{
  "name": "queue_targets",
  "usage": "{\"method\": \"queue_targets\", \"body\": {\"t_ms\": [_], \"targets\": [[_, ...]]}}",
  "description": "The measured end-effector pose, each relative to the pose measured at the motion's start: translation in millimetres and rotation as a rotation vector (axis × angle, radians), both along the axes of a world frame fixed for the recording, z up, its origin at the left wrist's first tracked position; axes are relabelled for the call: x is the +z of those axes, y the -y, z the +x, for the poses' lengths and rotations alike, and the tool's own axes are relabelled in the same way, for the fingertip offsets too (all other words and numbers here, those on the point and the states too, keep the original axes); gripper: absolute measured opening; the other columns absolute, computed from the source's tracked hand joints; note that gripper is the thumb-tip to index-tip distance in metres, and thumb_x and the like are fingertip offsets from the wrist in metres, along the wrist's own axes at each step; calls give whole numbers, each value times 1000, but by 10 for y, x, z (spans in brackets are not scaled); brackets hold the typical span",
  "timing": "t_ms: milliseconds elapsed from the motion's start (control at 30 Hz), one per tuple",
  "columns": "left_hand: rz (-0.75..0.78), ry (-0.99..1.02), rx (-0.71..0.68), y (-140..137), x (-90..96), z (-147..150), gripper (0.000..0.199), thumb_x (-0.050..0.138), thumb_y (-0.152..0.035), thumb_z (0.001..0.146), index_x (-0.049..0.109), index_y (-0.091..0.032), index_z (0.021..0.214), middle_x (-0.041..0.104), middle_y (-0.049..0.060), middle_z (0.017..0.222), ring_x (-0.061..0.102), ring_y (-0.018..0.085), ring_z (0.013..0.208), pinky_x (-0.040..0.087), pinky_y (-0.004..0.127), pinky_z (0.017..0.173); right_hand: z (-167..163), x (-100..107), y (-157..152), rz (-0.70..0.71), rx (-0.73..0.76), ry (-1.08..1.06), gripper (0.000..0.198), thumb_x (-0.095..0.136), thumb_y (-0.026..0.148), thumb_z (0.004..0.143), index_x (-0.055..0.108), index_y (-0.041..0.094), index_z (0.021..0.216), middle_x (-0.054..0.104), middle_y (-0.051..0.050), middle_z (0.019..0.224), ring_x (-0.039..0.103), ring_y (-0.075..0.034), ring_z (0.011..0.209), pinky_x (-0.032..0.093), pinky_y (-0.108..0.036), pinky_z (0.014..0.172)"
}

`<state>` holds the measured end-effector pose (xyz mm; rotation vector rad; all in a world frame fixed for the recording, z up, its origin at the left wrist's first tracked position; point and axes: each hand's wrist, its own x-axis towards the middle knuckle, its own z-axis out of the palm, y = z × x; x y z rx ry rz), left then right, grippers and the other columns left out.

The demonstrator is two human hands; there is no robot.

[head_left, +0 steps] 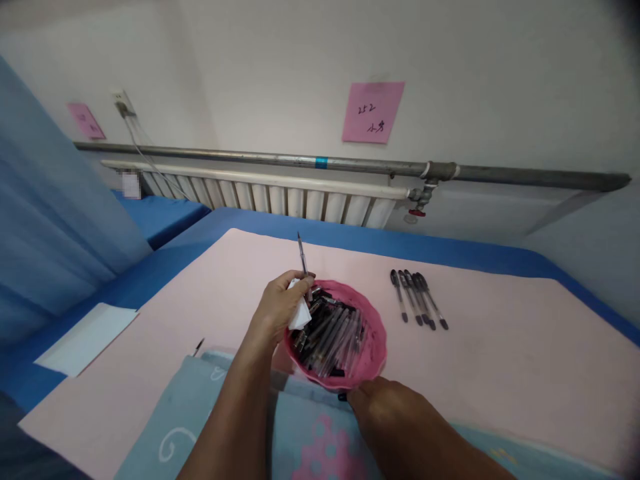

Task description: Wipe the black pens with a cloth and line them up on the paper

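A pink scalloped basket (375,313) full of loose pen parts stands before me: clear barrels (335,337) and black pieces lie jumbled inside. At its left rim, my left hand (283,300) is closed on an uncapped pen (302,252), tip pointing up and away, with a crumpled white tissue (299,315) also in its grip. My right hand (377,403) is closed at the near rim. A small black pen part (343,397) pokes out from its fingers; the rest is hidden by the hand.
Several capped black pens (417,300) lie in a row right of the basket on the pink sheet (500,333). Blue patterned cloth (320,433) covers the near edge, with a dark pen tip (199,346) beside it. White paper (87,339) lies left; a radiator (280,197) stands behind.
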<state>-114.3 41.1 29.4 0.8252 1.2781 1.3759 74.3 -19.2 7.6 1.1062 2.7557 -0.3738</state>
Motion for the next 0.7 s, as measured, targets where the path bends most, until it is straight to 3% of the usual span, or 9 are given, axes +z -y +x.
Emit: {"method": "queue_targets", "body": {"t_ms": [100,200,400,533,700], "targets": [[24,-5,1,-37,-79,1,15,65,-30,66,62,-16,70,55,-5,49,46,8,41,32,18,42,-129,9,52,28,-80,143,39,47,-1,67,66,10,100,67,-18,92,63,-28,79,43,-33,61],[62,6,14,-56,-106,5,17,67,-31,65,62,-16,70,56,-5,50,46,8,42,32,18,42,-206,39,89,55,-114,86,40,44,0,73,63,11,107,67,-16,97,62,-26,81,42,-31,64],[147,68,20,97,-49,122,24,65,-35,69,60,-15,81,55,-5,53,47,7,43,33,18,44,-169,-51,97,90,-73,-96,30,41,-2,75,67,12,80,67,-11,86,60,-20,75,40,-26,63],[162,147,0,363,-77,221,27,68,-33,68,58,-15,85,61,-3,59,53,8,49,38,18,49,-16,-119,82,78,-74,-285,29,40,2,78,65,15,83,65,-8,85,59,-18,73,42,-25,63],[66,274,-38,781,-200,359,31,75,-28,62,58,-14,83,65,1,62,59,11,52,44,20,53,282,-75,226,6,-300,-733,19,44,19,84,63,19,88,65,-6,86,58,-20,82,44,-30,75]]}}
